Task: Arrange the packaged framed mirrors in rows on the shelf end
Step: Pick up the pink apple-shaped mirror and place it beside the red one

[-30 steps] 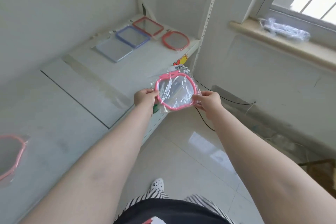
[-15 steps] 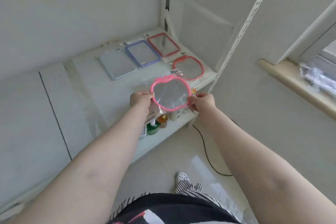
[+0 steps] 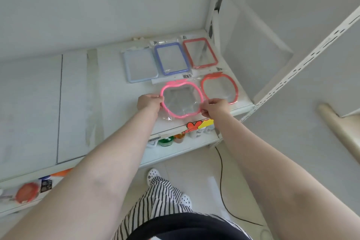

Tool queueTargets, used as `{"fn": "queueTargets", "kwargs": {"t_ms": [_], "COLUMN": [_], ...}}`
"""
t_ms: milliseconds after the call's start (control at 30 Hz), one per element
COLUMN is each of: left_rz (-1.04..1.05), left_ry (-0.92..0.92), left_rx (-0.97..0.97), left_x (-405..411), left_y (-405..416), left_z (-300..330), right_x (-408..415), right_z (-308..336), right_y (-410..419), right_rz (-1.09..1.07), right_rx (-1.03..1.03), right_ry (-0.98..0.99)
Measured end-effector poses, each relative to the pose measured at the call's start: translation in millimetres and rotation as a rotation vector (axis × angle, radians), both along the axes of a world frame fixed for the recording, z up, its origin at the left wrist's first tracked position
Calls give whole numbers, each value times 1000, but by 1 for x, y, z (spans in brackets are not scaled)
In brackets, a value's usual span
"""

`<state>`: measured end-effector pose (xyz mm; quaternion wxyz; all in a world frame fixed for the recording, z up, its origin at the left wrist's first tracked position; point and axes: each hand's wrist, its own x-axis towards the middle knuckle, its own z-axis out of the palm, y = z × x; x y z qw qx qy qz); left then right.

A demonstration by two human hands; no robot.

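Both hands, the left hand (image 3: 149, 102) and right hand (image 3: 214, 107), are pinching the side rims of the pink apple-shaped plastic-wrapped mirror (image 3: 181, 100), seemingly lying on the white shelf (image 3: 109, 87) just left of the red apple-shaped mirror (image 3: 219, 87) (near edge close, open surface leftward).

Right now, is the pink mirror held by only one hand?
No, the left hand grips the pink mirror on one side and the right hand pinches the other side.

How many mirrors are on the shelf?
5. Back row: pale blue mirror, purple mirror, red mirror. Front row: orange-red mirror and pink mirror, held by both hands. Others may lie outside the view.
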<state>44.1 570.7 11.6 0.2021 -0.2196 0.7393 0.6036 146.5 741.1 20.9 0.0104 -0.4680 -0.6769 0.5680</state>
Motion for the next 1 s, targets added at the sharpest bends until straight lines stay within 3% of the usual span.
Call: {"fn": "queueTargets", "kwargs": {"t_ms": [500, 767, 900, 1000], "left_rz": [22, -44, -53, -78], "left_ry": [25, 75, 93, 150], "left_rx": [-234, -354, -369, -460], "left_x": [-20, -14, -7, -2], "left_y": [18, 20, 23, 28], "left_z": [-26, -27, -25, -25], "right_x": [-38, -30, -22, -15], "right_z": [-18, -19, -13, -11], "right_y": [14, 18, 27, 38], "right_rz": [152, 325, 459, 439], "right_rx": [120, 357, 598, 730], "right_ry": [-94, -128, -225, -271]}}
